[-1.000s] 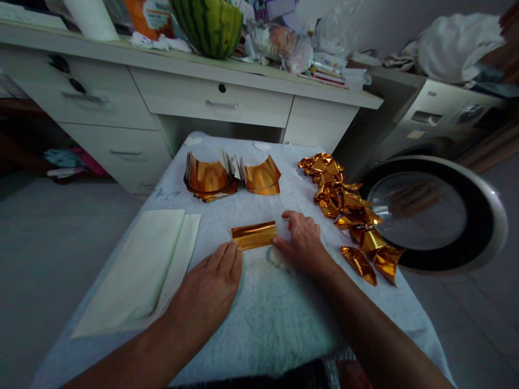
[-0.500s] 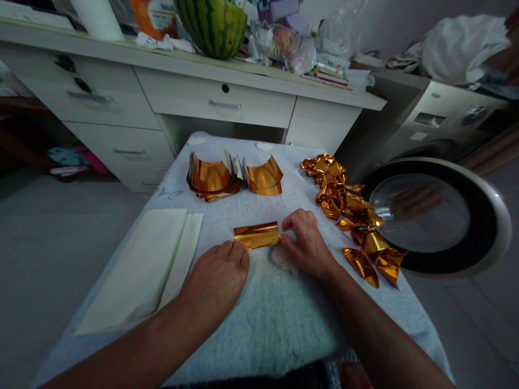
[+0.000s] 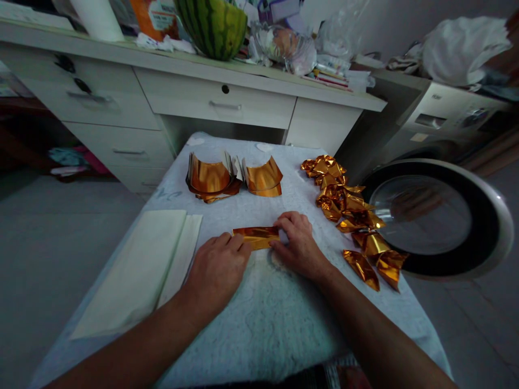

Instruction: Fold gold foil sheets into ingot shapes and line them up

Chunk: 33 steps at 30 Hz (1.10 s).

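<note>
A folded strip of gold foil paper point(image 3: 258, 237) lies flat on the cloth-covered table between my hands. My left hand point(image 3: 222, 265) is closed on the strip's left end, its fingertips partly hidden from me. At the right end, my right hand point(image 3: 295, 240) grips the strip between thumb and curled fingers. Beyond them stand two curved stacks of gold foil paper, a left stack point(image 3: 208, 177) and a right stack point(image 3: 264, 178). Down the table's right side runs a row of several folded gold foil pieces point(image 3: 344, 200).
Pale folded paper sheets point(image 3: 133, 270) lie at the left of the table. Behind it stands a white drawer desk point(image 3: 219, 97) carrying a cut watermelon point(image 3: 214, 27) and plastic bags. A washing machine's open round door point(image 3: 430, 216) sits close against the table's right edge.
My right hand has moved slightly left, onto the right end of the foil strip. The left fingers have shifted up a little over the left end, and the strip looks flatter.
</note>
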{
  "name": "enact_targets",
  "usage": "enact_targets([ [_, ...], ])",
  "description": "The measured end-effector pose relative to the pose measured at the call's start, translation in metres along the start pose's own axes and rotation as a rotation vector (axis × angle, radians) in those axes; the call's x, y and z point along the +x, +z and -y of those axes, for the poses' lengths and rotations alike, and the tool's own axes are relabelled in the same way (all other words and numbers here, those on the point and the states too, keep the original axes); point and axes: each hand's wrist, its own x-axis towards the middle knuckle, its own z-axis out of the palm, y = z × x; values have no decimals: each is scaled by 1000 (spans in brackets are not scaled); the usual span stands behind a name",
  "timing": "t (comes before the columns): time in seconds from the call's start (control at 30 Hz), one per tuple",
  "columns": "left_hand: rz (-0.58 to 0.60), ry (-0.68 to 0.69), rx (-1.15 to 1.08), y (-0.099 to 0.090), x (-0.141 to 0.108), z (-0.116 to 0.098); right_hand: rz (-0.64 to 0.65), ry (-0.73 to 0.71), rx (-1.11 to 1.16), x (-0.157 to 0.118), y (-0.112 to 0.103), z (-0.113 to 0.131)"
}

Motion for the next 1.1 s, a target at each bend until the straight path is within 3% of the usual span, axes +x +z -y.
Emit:
enact_targets([
  [0.27, -70, -121, -236, 3, 1, 9, 29, 8, 133, 3, -4, 1],
  [0.5, -464, -369, -689, 13, 2, 9, -28, 66, 344, 1, -8, -1],
  [0.73, -249, -457, -1278, 2, 4, 10, 6, 156, 786, 1, -11, 2],
  [0.9, -272, -464, -1506, 1, 4, 13, 51, 190, 985, 0, -12, 4],
  [1.1, -305, -493, -1706, 2, 10, 14, 103, 170, 975, -2, -15, 8],
])
